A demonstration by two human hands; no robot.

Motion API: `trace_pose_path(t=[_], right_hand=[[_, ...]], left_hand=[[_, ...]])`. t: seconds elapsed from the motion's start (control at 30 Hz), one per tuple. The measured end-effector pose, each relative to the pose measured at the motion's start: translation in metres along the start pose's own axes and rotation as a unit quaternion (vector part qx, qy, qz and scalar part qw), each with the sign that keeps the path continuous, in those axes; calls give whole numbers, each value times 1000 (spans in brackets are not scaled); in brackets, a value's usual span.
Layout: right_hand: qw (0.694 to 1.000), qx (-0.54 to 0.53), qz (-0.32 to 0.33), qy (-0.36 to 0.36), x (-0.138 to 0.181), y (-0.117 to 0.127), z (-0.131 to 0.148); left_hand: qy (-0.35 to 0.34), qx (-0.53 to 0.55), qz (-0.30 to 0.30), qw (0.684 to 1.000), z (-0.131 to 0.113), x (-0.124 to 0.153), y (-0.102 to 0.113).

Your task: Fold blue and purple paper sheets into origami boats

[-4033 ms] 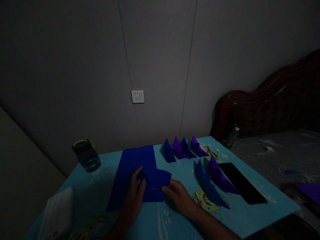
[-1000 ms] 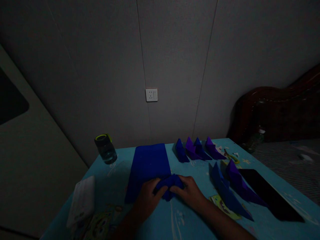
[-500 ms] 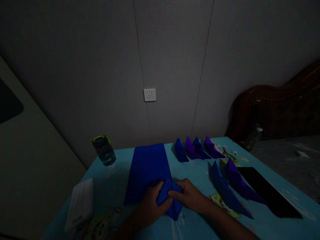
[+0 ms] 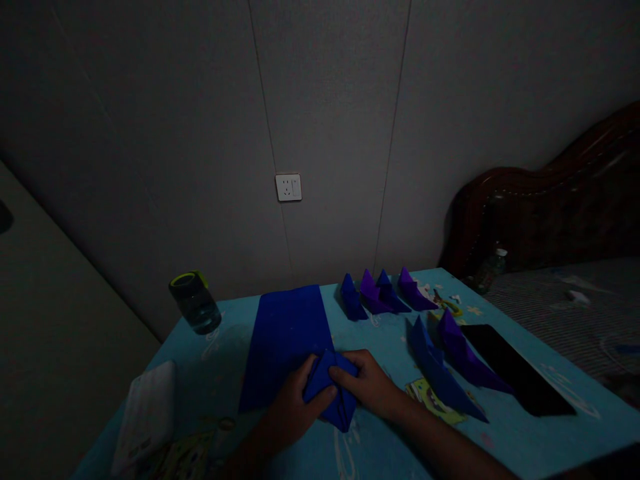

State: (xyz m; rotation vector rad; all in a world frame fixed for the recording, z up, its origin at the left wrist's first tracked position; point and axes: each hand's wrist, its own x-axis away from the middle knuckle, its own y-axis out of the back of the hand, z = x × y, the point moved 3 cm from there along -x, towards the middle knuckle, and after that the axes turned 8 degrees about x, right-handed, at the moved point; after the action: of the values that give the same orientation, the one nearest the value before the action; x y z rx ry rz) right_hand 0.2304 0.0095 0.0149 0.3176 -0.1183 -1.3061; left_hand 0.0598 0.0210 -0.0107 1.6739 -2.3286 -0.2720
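Observation:
Both my hands pinch one folded piece of blue paper (image 4: pixel 334 400) on the light-blue table (image 4: pixel 505 437). My left hand (image 4: pixel 295 407) grips its left side with thumb on top. My right hand (image 4: pixel 367 383) grips its right side, fingers curled over the fold. The piece rests at the near end of a stack of flat blue sheets (image 4: pixel 286 330).
Several small folded blue and purple paper shapes (image 4: pixel 379 295) stand in a row at the back. Two longer folded ones (image 4: pixel 453 363) lie to the right beside a black phone (image 4: pixel 517 377). A glass jar (image 4: pixel 194 302) sits at back left, a white packet (image 4: pixel 145 417) at near left.
The flat folded sheet from four seconds ago has been folded into a smaller, thicker shape. Both hands closed in on it; the view shifted slightly right.

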Motion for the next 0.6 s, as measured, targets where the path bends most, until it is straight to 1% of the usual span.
trace_pose_path(t=[0.17,0.37,0.47,0.6], right_hand=[[999,24,-42,4,-2,3,-3],[996,31,-81,14,-3,3,-4],[995,31,-89,15,-3,3,-2],[993,32,-108,22,-3,4,-2]], left_hand=[[14,-27,13,999,-2,1,-2],[0,1,21,1000,-3,-1,-1],[-18,13,23,999,-6,-1,-1],[-57,9,15,998,-15,0,0]])
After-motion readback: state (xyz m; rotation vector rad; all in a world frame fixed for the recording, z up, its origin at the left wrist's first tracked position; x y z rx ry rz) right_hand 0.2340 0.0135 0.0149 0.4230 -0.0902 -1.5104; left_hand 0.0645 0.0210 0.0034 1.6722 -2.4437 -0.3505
